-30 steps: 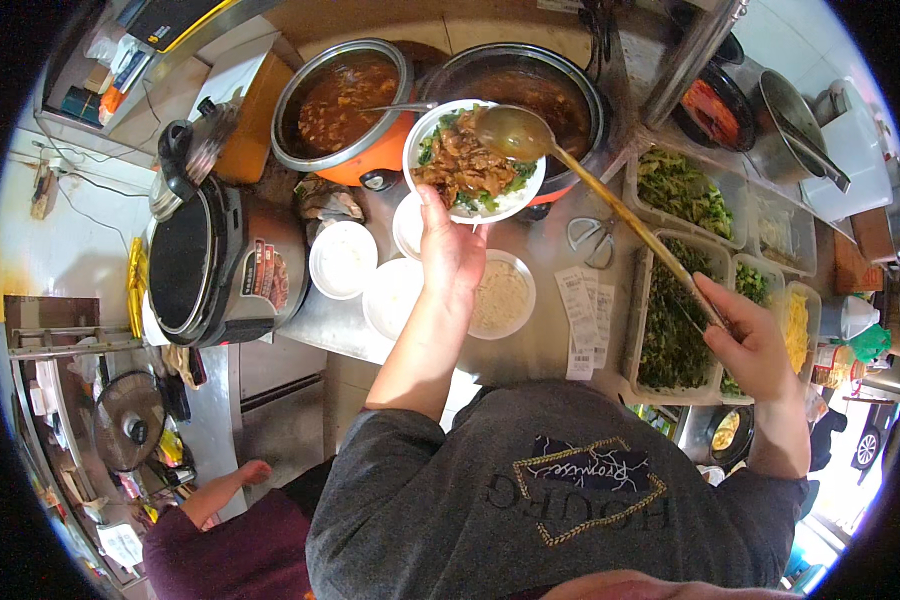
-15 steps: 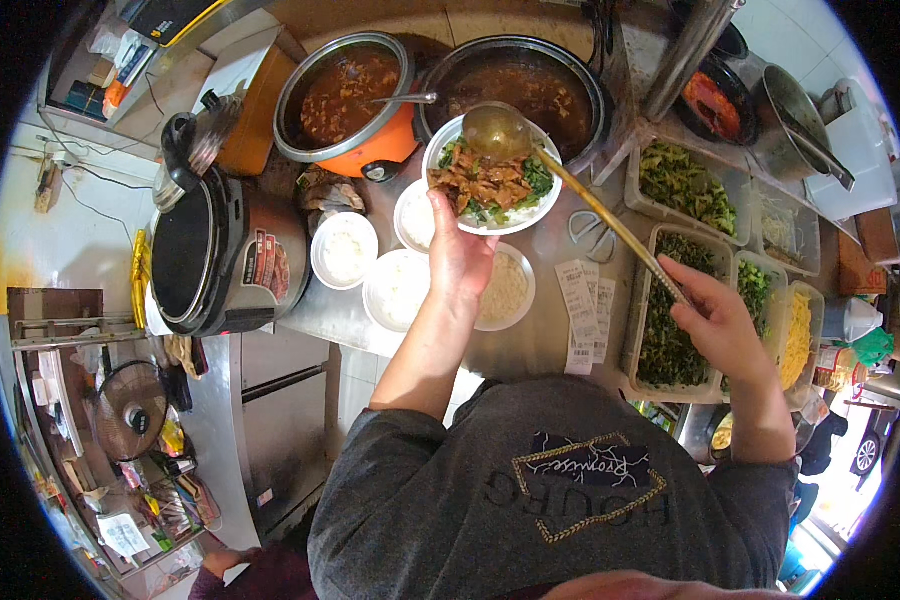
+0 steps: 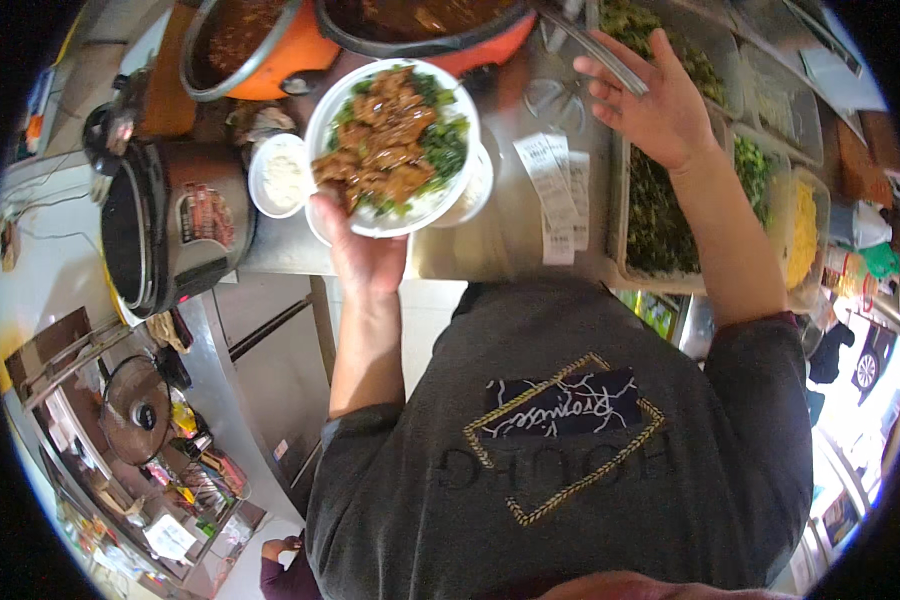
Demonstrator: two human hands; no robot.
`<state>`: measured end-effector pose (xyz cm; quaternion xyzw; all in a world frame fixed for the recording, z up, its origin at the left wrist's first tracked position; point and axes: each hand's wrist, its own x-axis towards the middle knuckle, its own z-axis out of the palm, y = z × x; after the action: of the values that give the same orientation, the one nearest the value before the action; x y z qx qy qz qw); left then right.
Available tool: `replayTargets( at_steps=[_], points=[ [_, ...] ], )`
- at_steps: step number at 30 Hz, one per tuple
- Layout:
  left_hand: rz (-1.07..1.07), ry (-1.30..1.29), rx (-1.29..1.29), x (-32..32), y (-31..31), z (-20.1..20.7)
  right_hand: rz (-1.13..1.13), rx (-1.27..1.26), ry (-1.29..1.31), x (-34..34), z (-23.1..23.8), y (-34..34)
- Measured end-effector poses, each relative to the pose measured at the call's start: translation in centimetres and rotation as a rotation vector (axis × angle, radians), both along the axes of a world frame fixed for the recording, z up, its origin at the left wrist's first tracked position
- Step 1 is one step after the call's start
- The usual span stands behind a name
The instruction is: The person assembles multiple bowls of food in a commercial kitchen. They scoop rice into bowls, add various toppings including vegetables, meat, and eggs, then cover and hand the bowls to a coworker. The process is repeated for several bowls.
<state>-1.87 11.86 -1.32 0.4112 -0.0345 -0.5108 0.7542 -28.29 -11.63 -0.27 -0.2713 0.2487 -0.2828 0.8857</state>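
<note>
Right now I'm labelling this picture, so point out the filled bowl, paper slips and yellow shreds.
Filled bowl (image 3: 457, 197): head view, white rim, lower right.
Paper slips (image 3: 555, 205): head view, left slip's middle.
Yellow shreds (image 3: 802, 234): head view, pile's middle.

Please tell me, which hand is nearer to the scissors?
Right. The right hand is open, to the right of the scissors; the left hand, holding the bowl, is farther away, to their left and closer to the person's body.
</note>
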Motion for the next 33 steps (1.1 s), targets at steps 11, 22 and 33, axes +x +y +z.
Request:
replayTargets(
  at_steps=[11,22,33],
  points=[
    [-0.045,0.069,0.235,-4.7,10.0,-3.0,0.336,0.153,-0.122,6.4,-7.5,18.5],
    [-0.178,-0.335,0.088,-3.0,16.1,-5.0,0.393,0.056,-0.173,5.7,-7.1,18.9],
    [-0.035,-0.188,0.046,-9.4,11.0,-2.4,0.203,0.043,-0.226,6.7,-5.6,19.2]
  ],
)
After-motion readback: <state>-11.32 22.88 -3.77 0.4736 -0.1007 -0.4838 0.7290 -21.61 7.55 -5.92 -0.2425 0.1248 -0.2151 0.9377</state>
